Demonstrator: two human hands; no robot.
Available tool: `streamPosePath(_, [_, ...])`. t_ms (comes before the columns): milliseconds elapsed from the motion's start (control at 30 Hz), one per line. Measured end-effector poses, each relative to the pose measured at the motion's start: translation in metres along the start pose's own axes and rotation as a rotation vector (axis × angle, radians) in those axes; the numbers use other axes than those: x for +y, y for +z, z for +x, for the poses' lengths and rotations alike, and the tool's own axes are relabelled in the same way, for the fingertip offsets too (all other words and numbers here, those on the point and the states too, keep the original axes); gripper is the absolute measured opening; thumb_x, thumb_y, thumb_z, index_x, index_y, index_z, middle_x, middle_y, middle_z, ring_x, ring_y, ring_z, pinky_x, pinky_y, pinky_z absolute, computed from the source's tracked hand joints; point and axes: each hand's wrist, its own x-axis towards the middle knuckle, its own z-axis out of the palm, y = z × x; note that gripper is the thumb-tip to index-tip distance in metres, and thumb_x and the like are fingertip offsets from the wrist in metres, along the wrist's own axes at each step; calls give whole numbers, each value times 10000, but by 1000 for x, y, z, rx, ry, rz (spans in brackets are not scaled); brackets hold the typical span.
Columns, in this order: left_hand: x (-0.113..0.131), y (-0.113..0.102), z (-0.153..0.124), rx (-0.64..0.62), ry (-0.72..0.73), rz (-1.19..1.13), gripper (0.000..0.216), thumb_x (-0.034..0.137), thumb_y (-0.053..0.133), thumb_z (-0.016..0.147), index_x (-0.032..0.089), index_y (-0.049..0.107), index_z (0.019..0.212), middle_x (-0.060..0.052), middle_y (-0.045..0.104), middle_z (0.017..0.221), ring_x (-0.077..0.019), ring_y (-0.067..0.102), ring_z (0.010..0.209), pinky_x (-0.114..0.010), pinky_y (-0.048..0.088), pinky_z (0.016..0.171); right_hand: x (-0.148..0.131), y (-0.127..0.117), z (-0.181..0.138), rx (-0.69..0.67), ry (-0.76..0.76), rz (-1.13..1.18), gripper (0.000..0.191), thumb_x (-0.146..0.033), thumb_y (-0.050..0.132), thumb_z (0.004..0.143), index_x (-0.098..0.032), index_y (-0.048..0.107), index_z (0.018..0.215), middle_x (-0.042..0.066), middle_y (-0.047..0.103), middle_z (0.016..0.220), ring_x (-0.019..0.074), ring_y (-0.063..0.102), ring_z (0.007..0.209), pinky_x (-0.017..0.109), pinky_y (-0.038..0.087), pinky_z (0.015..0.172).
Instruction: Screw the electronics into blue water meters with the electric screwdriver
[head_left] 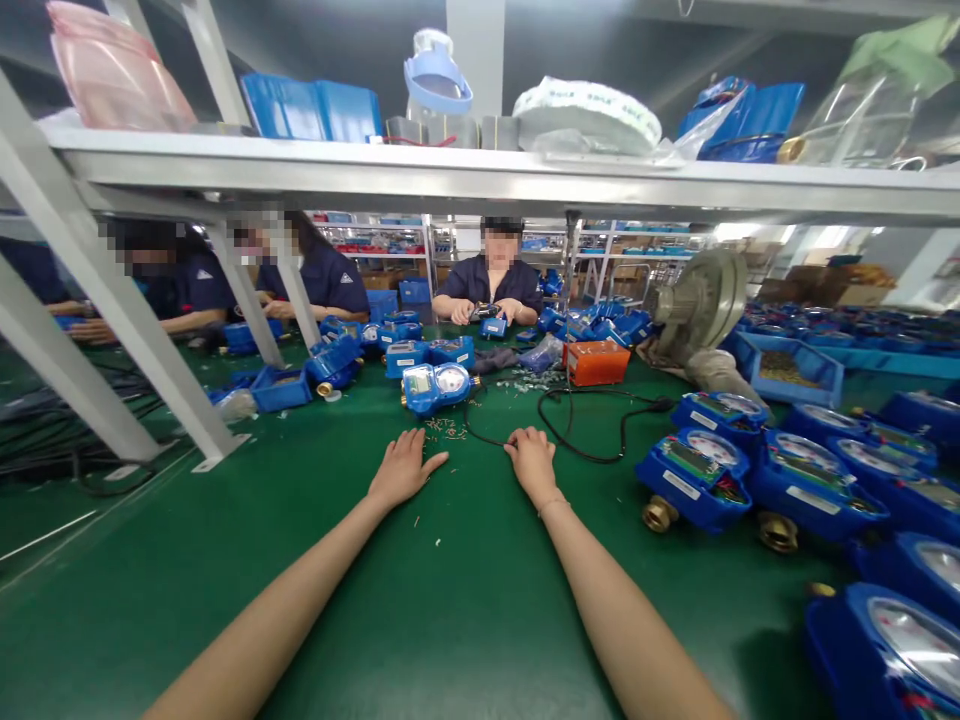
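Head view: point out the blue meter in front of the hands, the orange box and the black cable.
blue meter (437,386), head view, its front face.
orange box (597,362), head view, its side.
black cable (592,458), head view, the loop's lower bend.

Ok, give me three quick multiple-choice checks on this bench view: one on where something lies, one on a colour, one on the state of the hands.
1. Where does the nearest blue meter lie, seen from the hands?
A. Just beyond them, on the green mat
B. On the overhead shelf
C. Under the right forearm

2. What colour is the small box beyond the right hand?
A. Yellow
B. Orange
C. White

3. How are the hands?
A. Both gripping a meter
B. One lifting the black cable
C. Both empty, resting on the mat

Answers:
1 A: the meter sits on the mat just past both hands.
2 B: the box is plainly orange among blue parts.
3 C: the left hand lies flat with fingers spread, and the right hand rests by the black cable, holding nothing.
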Motion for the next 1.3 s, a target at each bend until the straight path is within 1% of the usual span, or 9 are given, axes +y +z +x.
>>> streamPosePath(100, [16,16,33,14,3,-13,882,718,282,854,48,310,1427,-229,350,1464,-361,264,1379,-516,204,1116,5,1,5,51,74,8,103,-252,581,877,-207,634,802,52,634,907,235,522,932,342,331,769])
streamPosePath(300, [66,36,63,-8,91,-96,846,686,332,863,29,358,1396,-248,357,1454,-359,262,1381,-507,200,1119,27,-14,12,330,406,-11,191,-250,412,950,-166,583,940,113,587,983,262,504,952,357,294,765])
streamPosePath(400, [95,35,67,-55,180,-169,791,659,369,868,60,399,1383,-215,368,1459,-336,271,1384,-494,208,1128,43,-25,10,415,527,-28,203,-228,396,937,-149,583,931,153,574,986,308,491,961,384,285,766])
streamPosePath(500, [108,17,60,-106,262,-258,702,609,374,894,130,386,1407,-143,389,1466,-252,332,1368,-388,274,1125,52,-31,8,415,511,-19,189,-157,417,901,-175,605,906,135,584,990,305,491,963,385,291,775])
streamPosePath(600, [94,-13,27,-119,261,-311,679,589,326,918,153,332,1439,-129,351,1491,-230,300,1384,-380,289,1125,49,-31,7,404,441,2,226,-143,406,900,-191,612,980,120,589,1041,291,485,1004,375,314,791])
streamPosePath(700, [63,-36,-38,-134,253,-287,700,615,378,893,237,259,1470,-81,257,1539,-252,147,1430,-472,249,1137,43,-28,10,380,349,11,247,-215,392,934,-187,598,1067,118,589,1098,271,470,1060,365,336,834])
streamPosePath(800, [38,-39,-102,-139,279,-147,748,622,438,868,303,173,1490,-55,150,1570,-277,94,1435,-522,253,1126,37,-20,19,327,268,9,283,-289,405,947,-184,577,1145,119,584,1150,259,454,1100,364,342,878])
streamPosePath(900, [36,-29,-124,-112,313,-1,758,634,421,869,298,157,1495,-62,137,1571,-279,88,1436,-540,213,1136,34,-9,30,250,217,2,338,-342,487,917,-186,552,1210,124,579,1185,270,445,1114,376,352,881])
streamPosePath(1300, [97,24,23,-113,311,-85,784,693,304,865,193,274,1468,-160,262,1525,-340,158,1420,-529,172,1139,48,15,75,144,250,-74,400,-326,635,827,-230,572,1210,130,567,1149,292,461,1075,406,378,835])
